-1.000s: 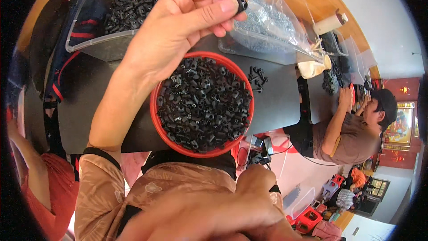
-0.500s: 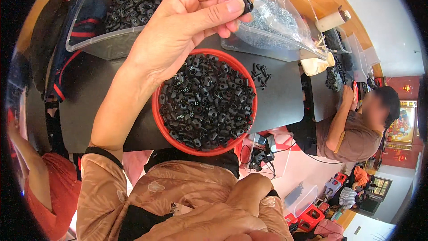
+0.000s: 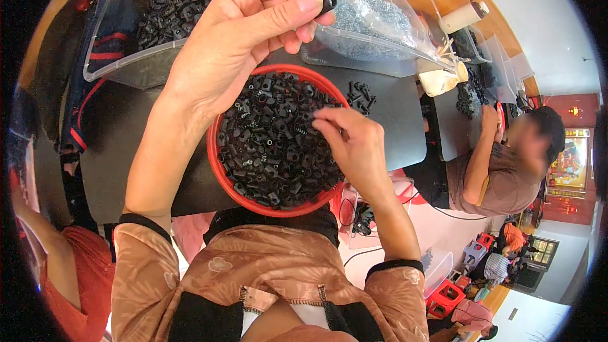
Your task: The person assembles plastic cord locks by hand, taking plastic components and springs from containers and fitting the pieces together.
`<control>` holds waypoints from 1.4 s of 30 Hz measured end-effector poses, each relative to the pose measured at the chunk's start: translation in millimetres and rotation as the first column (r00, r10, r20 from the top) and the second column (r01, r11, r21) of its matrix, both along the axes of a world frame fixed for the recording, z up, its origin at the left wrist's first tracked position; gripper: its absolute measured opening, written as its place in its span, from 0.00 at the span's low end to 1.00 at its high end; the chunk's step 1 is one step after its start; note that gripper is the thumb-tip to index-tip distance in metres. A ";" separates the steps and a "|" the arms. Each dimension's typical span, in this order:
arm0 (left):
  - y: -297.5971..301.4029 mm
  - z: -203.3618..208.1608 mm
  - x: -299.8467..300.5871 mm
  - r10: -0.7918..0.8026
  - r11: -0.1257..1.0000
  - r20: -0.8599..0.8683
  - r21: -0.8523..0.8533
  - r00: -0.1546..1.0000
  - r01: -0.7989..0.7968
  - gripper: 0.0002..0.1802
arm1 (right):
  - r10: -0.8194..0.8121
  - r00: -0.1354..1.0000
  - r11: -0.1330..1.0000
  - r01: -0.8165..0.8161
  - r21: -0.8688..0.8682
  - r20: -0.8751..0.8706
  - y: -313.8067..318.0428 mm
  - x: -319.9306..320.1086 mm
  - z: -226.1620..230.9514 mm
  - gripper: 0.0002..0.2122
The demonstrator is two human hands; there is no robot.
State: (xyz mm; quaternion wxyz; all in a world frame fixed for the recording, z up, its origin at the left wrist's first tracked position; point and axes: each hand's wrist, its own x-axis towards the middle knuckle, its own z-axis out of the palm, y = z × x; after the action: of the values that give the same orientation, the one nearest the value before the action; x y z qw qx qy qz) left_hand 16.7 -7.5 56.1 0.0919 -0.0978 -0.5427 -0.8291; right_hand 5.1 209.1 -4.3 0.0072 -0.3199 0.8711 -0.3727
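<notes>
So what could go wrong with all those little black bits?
The left hand might drop the small black piece, since it only pinches it. The red bowl is full of loose black parts and sits at the near edge of the table, so a bump from the right hand might spill some.

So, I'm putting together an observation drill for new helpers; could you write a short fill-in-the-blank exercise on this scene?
1. The left hand pinches a small part whose colour is ____.
2. The round basin under the right hand is coloured ____.
3. From the wearer's view, the clear bin with silvery pieces stands to the ____ of the other bin, which is heaped with black pieces.

Missing words: black; red; right.
</notes>
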 end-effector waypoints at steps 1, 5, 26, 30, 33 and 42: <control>0.6 0.7 0.4 -0.002 1.000 -0.002 0.009 1.000 0.002 0.14 | 0.021 0.999 1.000 -0.020 0.018 -0.043 -3.0 -4.2 -2.6 0.05; -1.1 0.5 -0.5 0.000 1.000 0.000 0.017 1.000 0.000 0.14 | 0.097 0.985 0.988 -0.078 0.135 -0.140 -16.3 -11.5 -11.1 0.05; 8.5 -5.4 -2.7 -0.081 0.997 0.088 0.026 0.993 0.079 0.13 | 0.065 0.973 0.998 -0.060 -0.030 0.221 -3.0 -12.8 4.2 0.03; 17.4 -14.1 -5.8 -0.136 0.989 0.153 -0.033 0.979 0.142 0.12 | -0.013 0.933 0.974 0.093 -0.205 0.360 6.4 -18.5 14.0 0.06; 22.4 -29.9 -11.7 -0.206 0.977 0.180 -0.027 0.962 0.214 0.11 | -0.064 0.925 0.949 0.172 -0.263 0.374 8.2 -22.0 39.3 0.08; 33.2 -36.3 -14.6 -0.167 0.975 0.179 -0.115 0.970 0.189 0.09 | 0.052 0.998 0.956 -0.037 -0.290 0.043 7.1 -30.6 66.7 0.12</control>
State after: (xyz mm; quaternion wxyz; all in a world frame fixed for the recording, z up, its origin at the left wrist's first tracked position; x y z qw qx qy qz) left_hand 2.0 25.7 19.8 -0.0359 -0.0816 -0.5908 -0.8019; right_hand -25.5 216.2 62.4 -0.0093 -0.3275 0.7993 -0.5037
